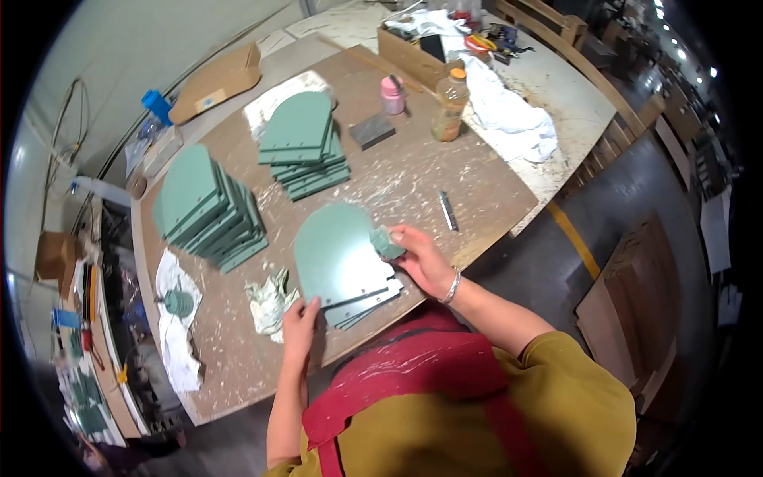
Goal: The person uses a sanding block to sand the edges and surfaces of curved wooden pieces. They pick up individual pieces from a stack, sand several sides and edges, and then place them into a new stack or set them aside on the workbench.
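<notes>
A green panel (330,242) with a rounded far end lies in front of me, on top of other panels whose near edges stick out below it. Small holes run along its straight near edge. My left hand (299,326) grips the near left corner, thumb on top. Between the fingers of my right hand (425,261) is a small green pad (385,242), held at the panel's right edge; whether it touches the surface I cannot tell. A crumpled, stained cloth (271,304) lies left of the panel, close to my left hand.
Two stacks of similar panels, a tall one (191,195) and a shorter one (298,123), stand beyond. A dark block (372,131), pink bottle (393,97), orange-capped bottle (450,107) and knife-like tool (447,211) are on the table (397,171). Green discs (179,303) sit on white cloth.
</notes>
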The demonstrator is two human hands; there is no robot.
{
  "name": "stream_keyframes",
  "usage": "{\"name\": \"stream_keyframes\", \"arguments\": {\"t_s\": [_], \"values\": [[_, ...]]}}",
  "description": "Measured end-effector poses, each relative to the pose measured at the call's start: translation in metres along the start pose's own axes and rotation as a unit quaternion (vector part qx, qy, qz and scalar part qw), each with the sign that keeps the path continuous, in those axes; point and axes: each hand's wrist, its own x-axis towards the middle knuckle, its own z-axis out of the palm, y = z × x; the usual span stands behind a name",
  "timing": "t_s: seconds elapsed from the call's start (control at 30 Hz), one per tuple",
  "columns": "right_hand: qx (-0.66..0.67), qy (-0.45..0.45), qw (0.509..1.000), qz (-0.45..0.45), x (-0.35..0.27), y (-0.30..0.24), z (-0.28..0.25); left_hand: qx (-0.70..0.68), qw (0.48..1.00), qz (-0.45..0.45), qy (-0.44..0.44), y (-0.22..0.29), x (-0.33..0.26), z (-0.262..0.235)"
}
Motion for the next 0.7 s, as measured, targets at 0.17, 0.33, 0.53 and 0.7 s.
{"name": "stream_keyframes", "arguments": {"t_s": [0.17,0.33,0.53,0.7], "values": [[0.017,0.049,0.998,-0.032,-0.007,-0.029,-0.018,-0.187,0.978,0.037,0.079,0.071,-0.005,-0.007],[0.057,0.061,0.995,-0.055,0.001,-0.047,-0.021,0.078,0.923,0.349,0.143,0.125,-0.002,0.016],[0.073,0.08,0.991,-0.076,0.013,-0.054,-0.035,0.42,0.68,0.597,0.065,0.085,-0.016,0.07],[-0.175,0.077,0.981,-0.036,0.011,-0.057,-0.009,0.41,0.742,0.529,-0.044,0.033,-0.008,0.07]]}}
